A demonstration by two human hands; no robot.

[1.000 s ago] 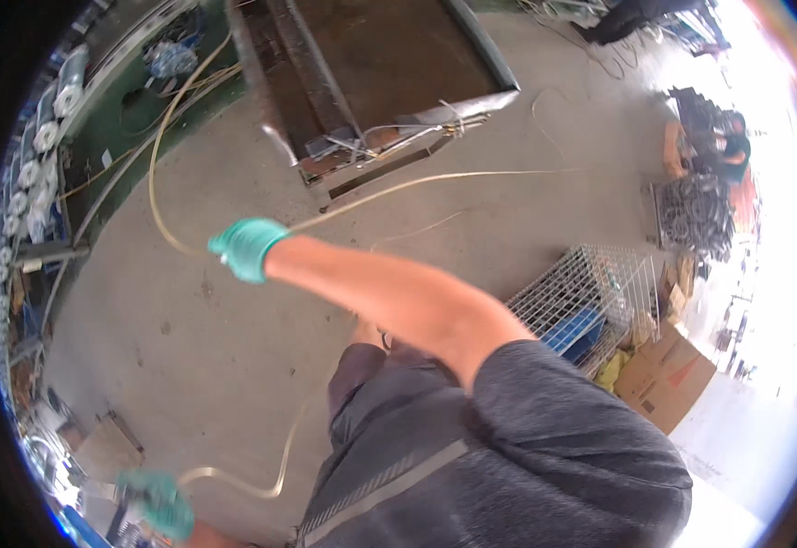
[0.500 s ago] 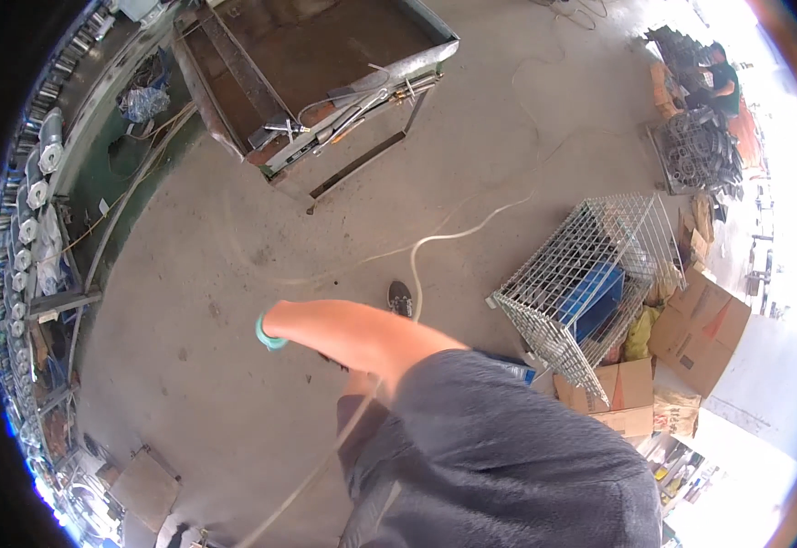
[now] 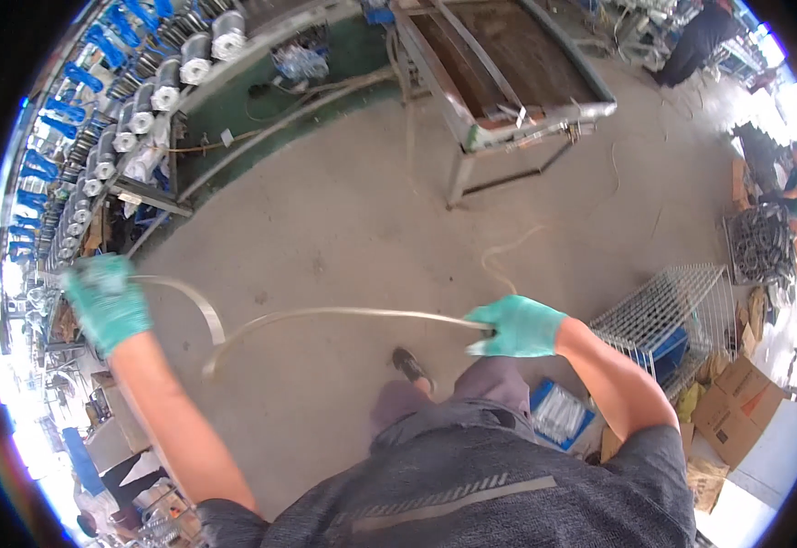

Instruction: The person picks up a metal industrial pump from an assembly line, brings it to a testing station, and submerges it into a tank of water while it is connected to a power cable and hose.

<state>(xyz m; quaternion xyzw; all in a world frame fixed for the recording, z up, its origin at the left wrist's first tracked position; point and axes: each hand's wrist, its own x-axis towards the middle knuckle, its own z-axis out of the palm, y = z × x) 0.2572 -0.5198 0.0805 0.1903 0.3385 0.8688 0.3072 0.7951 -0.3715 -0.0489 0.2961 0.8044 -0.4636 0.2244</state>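
Note:
My right hand [image 3: 519,327], in a teal glove, is closed around a thin pale hose [image 3: 362,312] in front of my body. From there the hose arcs left through the air, bends sharply and curves up to my left hand [image 3: 106,303]. That hand, gloved in teal too, is stretched out far left and smeared by motion. The hose meets its glove, and the fingers look closed there. A greyish shape shows past its far side, too blurred to name. More pale hose [image 3: 499,260] lies on the floor beyond my right hand.
Metal cylinders [image 3: 167,84] line a bench at the left. A metal-framed table [image 3: 471,137] stands ahead. A wire cage [image 3: 668,306], a blue tray [image 3: 558,416] and a cardboard box [image 3: 736,411] are at the right. A person [image 3: 793,187] sits far right; another [image 3: 700,41] stands farther back.
The view has turned left. Both gloved hands now show, where only a bare forearm and a glove cuff were visible. The hose is now lifted and spans between my hands.

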